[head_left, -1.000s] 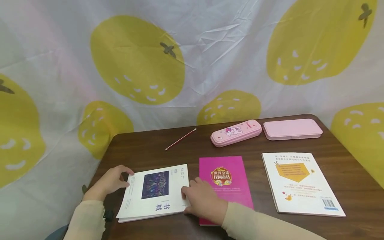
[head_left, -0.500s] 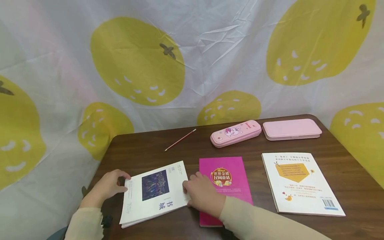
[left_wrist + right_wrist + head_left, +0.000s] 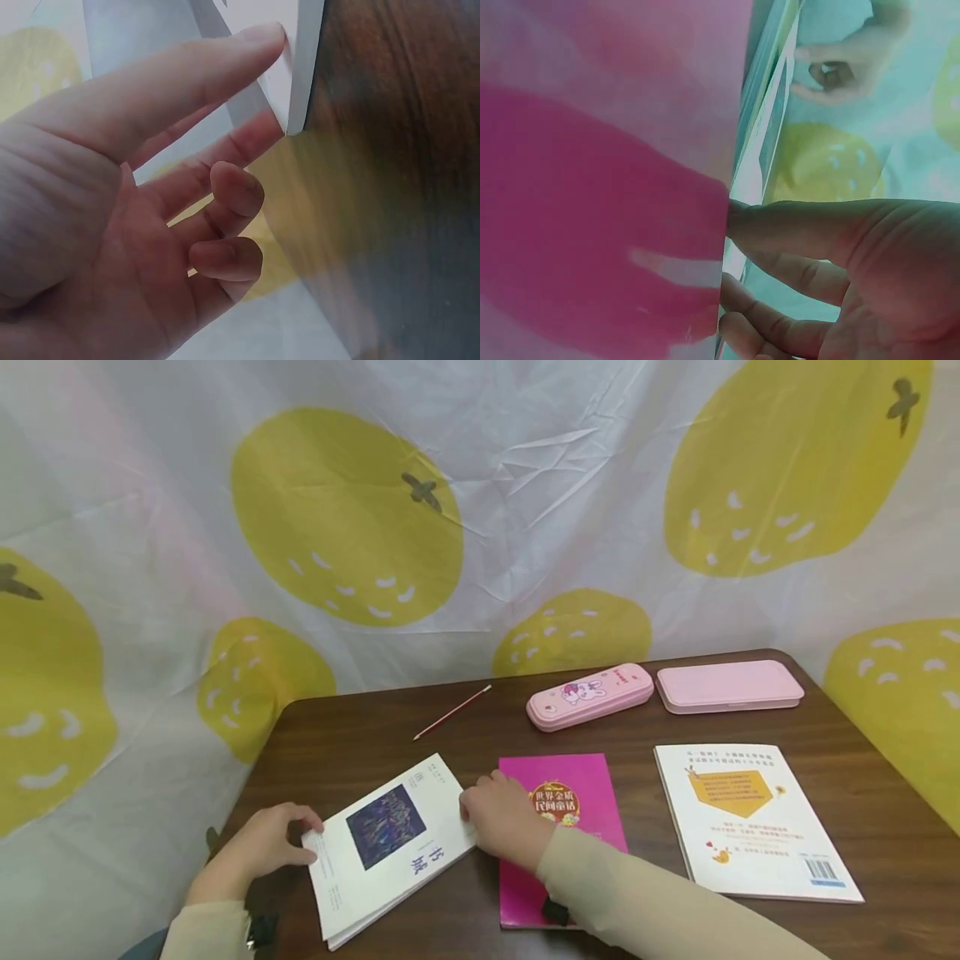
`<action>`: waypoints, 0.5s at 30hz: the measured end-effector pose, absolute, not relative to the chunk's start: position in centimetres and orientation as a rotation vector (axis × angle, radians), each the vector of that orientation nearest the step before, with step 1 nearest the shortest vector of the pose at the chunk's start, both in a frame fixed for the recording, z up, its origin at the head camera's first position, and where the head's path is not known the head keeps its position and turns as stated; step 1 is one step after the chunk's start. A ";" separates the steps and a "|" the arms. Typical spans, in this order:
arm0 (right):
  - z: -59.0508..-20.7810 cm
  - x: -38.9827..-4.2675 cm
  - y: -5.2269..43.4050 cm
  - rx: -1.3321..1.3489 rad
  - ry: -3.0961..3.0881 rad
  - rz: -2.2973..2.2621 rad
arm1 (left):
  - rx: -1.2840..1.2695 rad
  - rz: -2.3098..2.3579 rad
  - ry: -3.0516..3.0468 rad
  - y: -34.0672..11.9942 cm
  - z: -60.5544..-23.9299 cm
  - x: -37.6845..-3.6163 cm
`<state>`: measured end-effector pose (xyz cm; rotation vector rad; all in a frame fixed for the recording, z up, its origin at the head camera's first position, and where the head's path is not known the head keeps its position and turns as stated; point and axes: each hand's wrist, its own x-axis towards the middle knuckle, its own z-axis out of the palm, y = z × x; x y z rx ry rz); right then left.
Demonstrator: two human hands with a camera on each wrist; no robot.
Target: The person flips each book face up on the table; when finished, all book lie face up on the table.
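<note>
Head view, left hand: your left hand (image 3: 262,847) sits at the far-left corner of the white magazine (image 3: 390,839), thumb and fingers pinching that corner.
Left wrist view: your thumb (image 3: 187,67) lies on top of the white edge and a finger (image 3: 225,161) passes beneath it; the other two fingers curl loosely and hold nothing.
White magazine: it lies skewed on the table (image 3: 862,777), between your two hands, with the near-left corner hanging past the table's front edge.
Right hand: your right hand (image 3: 504,818) presses against the magazine's right edge, its back resting over the pink book (image 3: 566,793).
Right wrist view: the fingers (image 3: 802,232) are bent at the page edges; this view is blurred, so whether they clasp the edge or only push it, you probably cannot tell from here.
Pink book: just right of your right hand, touching your wrist and sleeve.
Red pencil (image 3: 452,712): beyond both hands, well apart from them.
Pink pencil case (image 3: 589,694): far right of the grip, at the table's back.
Plain pink case (image 3: 730,686): just beside the pencil case, further right.
White book (image 3: 753,818): right of the pink book, apart from it.
</note>
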<state>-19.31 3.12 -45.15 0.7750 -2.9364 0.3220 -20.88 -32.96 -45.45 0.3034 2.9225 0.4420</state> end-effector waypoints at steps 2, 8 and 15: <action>-45.2 -19.7 3.3 0.769 -2.961 0.360 | 0.309 0.452 2.918 -33.1 -45.6 -20.8; -45.1 -20.9 3.3 0.732 -2.966 0.406 | 0.320 0.490 2.908 -33.7 -45.3 -20.3; -45.4 -22.7 3.2 0.692 -3.021 0.492 | 0.390 0.597 2.816 -33.8 -45.0 -19.2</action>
